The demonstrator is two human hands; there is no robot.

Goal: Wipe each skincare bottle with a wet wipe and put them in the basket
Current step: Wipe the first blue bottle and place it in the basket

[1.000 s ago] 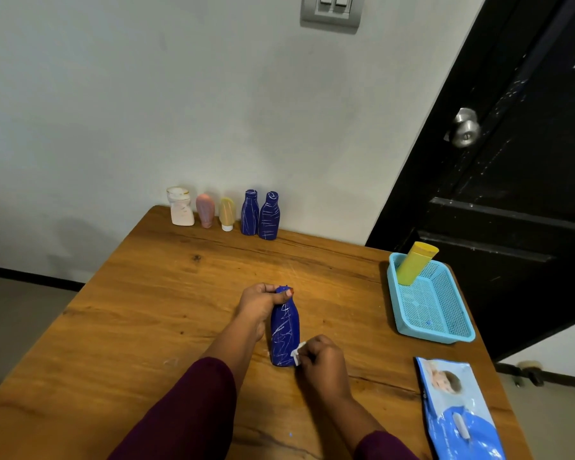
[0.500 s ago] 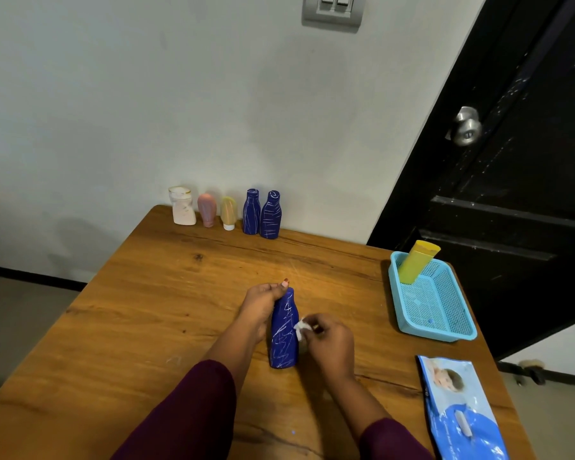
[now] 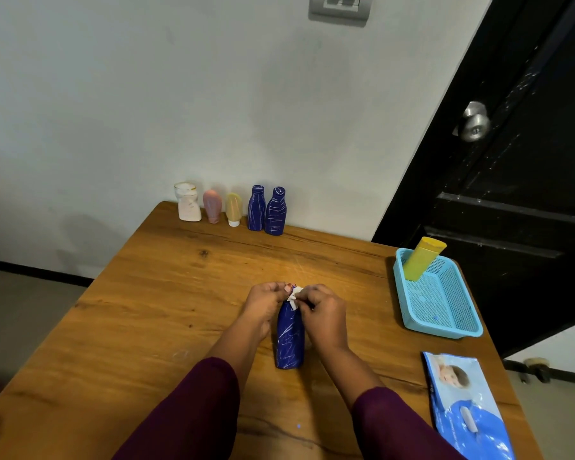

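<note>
Dark blue plastic bottle with white scratch marks (image 3: 290, 340) stands upright on wooden table (image 3: 166, 293), well left of light blue mesh basket (image 3: 445, 328). Left hand (image 3: 267, 302) pinches its neck; right hand (image 3: 319, 310) pinches white wet wipe (image 3: 294, 295) against the cap. Likely light, rigid, slippery when damp; best held at the waist.

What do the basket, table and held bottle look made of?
Basket: likely moulded plastic, light blue, with perforated mesh walls and floor. Table: wood or wood veneer, grain and knots showing, slight sheen. Held bottle: probably dark blue plastic, marked with pale lines.
</note>
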